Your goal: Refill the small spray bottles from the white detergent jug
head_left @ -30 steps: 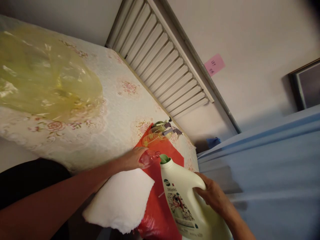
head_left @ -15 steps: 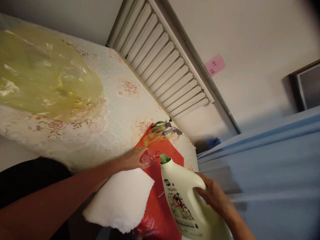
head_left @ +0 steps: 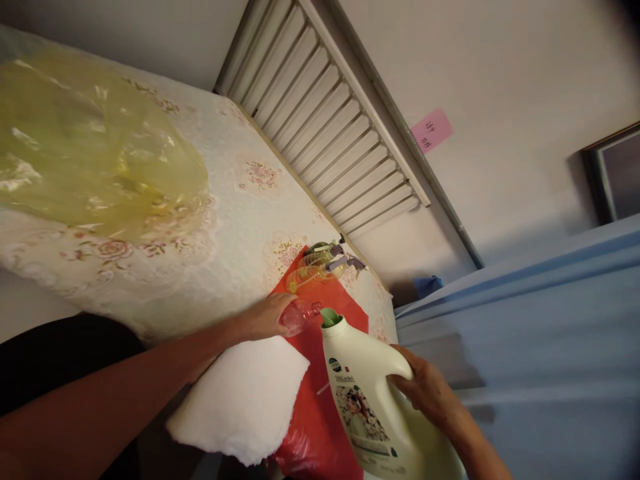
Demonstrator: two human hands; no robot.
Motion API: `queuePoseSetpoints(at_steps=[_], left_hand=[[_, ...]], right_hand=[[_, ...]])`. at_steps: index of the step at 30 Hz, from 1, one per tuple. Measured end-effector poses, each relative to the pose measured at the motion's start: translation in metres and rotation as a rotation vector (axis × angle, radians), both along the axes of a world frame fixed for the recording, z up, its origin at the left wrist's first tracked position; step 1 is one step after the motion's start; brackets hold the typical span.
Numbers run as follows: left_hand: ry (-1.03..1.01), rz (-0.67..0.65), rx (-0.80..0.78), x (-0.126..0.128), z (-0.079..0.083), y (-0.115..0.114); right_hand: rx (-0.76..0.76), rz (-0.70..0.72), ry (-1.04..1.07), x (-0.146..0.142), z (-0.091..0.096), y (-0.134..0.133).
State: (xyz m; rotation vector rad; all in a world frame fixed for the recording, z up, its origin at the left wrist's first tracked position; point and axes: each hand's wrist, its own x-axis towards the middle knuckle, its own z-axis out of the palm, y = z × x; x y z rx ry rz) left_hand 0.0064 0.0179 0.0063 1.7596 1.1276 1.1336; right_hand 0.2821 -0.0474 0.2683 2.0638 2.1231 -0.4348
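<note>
My left hand [head_left: 267,316] is wrapped round a small clear plastic bottle [head_left: 299,316], whose neck points toward the spout of a large jug. By its handle, my right hand [head_left: 425,387] grips that pale green detergent jug [head_left: 370,400]; its green spout [head_left: 330,317] is uncapped and close to the bottle's mouth. Whether liquid is flowing between them I cannot tell. Under both lies a red plastic sheet [head_left: 320,373]. Below my left forearm is a white fluffy cloth or pad [head_left: 245,400]. Spray bottles with yellowish liquid [head_left: 310,275] and grey trigger heads stand beyond my left hand.
A floral tablecloth [head_left: 235,247] covers the table. On its left part rests a yellow translucent plastic bag [head_left: 100,153]. A white radiator [head_left: 330,120] runs along the wall behind. Blue fabric [head_left: 550,347] hangs or lies at the right, and a pink note [head_left: 432,131] is on the wall.
</note>
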Motion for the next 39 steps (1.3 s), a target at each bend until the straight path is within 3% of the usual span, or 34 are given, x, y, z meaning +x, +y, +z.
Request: queuePoseSetpoints(at_steps=[39], left_hand=[[-0.033,-0.006,0.015,-0.0017,0.005,-0.003]], right_hand=[[-0.017,-0.009,-0.019,-0.0048,0.0019,0.0009]])
